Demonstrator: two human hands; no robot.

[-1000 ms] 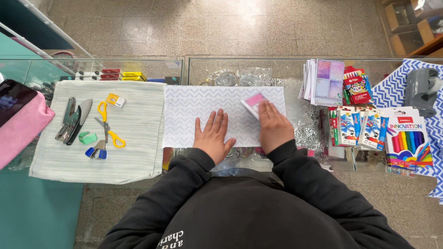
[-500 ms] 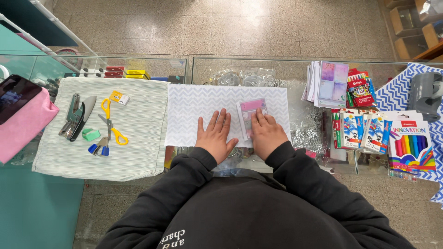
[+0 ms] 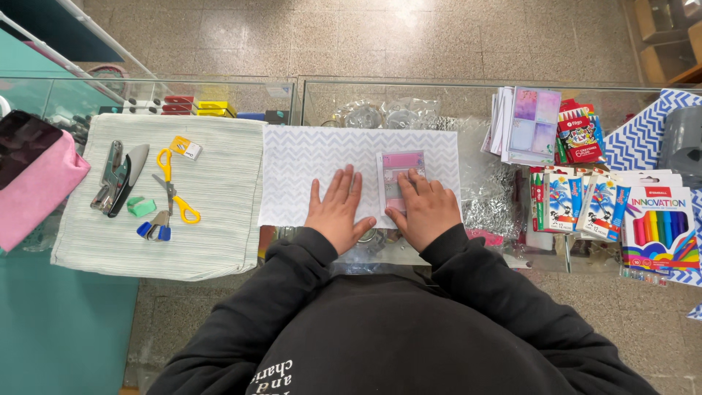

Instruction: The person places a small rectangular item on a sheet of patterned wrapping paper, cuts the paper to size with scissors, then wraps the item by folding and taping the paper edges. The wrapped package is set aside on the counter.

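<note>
A sheet of pale zigzag-patterned paper lies flat on a glass counter. My left hand rests palm down on its near edge, fingers spread. A small pink and purple box lies on the sheet's right half. My right hand lies over the box's near end, fingers on top of it. Both arms wear black sleeves.
A striped cloth at left carries yellow scissors, blue-handled scissors, a stapler, a green eraser. A pink bag sits far left. Crayon and pencil boxes, notepads and crinkled foil crowd the right.
The pink box went from tilted at the sheet's far right edge to flat on the sheet, nearer the middle. My right hand slid left with it. The left hand stayed put.
</note>
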